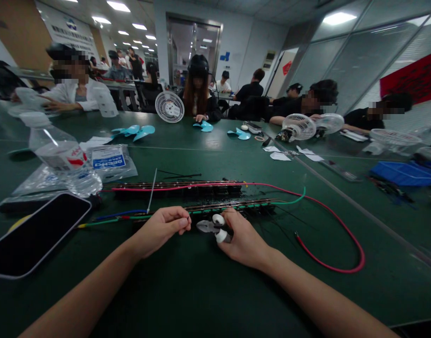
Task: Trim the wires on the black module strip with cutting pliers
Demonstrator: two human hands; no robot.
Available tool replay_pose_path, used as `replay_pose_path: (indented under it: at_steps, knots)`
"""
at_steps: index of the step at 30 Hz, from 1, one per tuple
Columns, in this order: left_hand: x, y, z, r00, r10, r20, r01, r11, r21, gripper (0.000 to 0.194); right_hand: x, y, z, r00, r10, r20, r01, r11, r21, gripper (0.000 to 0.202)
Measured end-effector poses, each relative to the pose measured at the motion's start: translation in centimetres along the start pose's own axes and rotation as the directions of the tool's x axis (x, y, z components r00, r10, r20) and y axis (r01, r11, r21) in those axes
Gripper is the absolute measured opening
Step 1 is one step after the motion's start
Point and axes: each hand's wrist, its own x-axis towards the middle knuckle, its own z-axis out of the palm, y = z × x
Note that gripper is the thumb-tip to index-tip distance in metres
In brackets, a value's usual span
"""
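My right hand (244, 238) is closed around a pair of cutting pliers (205, 226) with white handle ends, and their metal jaws point left. Just left of the jaws, my left hand (165, 226) is closed in a pinch; what its fingertips hold, if anything, is too small to name. Behind both hands lies a black strip (250, 203) with a green wire (296, 201) running along it. A second black strip (215, 188) is farther back, with a thick red wire (342, 223) along it that loops round to the right. A white cable tie (152, 190) sticks up from the wiring.
At the left are a phone (39, 237), a water bottle (62, 155) and a plastic bag (110, 159). Thin black cable ties lie around the strips. Across the table are blue fan blades (134, 132), fan grilles (169, 107), a blue tray (405, 173) and several people.
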Motion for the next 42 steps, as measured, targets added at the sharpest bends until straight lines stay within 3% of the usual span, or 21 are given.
replay_pose_path:
  at_steps: [6,15,19,25,35,42]
  knots:
    - [0.0,0.0,-0.2,0.999,-0.053,0.011,0.052,0.995,0.086,0.013,-0.1,0.0,-0.2,0.983,-0.175,-0.057,0.177,0.984,0.016,0.021]
    - [-0.3,0.4,-0.3,0.972,-0.156,0.176,0.110,0.963,0.248,0.018,-0.2,-1.0,-0.2,0.993,-0.107,-0.052,0.106,0.994,-0.009,0.027]
    - [-0.4,0.7,-0.1,0.957,-0.193,0.218,0.125,0.948,0.294,0.013,-0.2,-1.1,0.2,0.997,-0.081,-0.017,0.081,0.996,-0.039,0.030]
    - [-0.2,0.6,-0.3,0.949,-0.159,0.271,0.079,0.956,0.283,0.010,-0.3,-1.0,0.3,0.994,-0.111,0.011,0.112,0.990,-0.081,0.028]
    - [-0.3,0.5,-0.6,0.948,-0.132,0.291,0.029,0.943,0.332,0.019,-0.4,0.3,-0.6,0.936,-0.294,0.195,0.327,0.930,-0.168,0.021]
    - [-0.1,0.3,-1.0,0.948,-0.157,0.275,0.055,0.937,0.344,0.020,0.1,-0.5,-0.8,0.939,-0.269,0.216,0.303,0.941,-0.149,0.015]
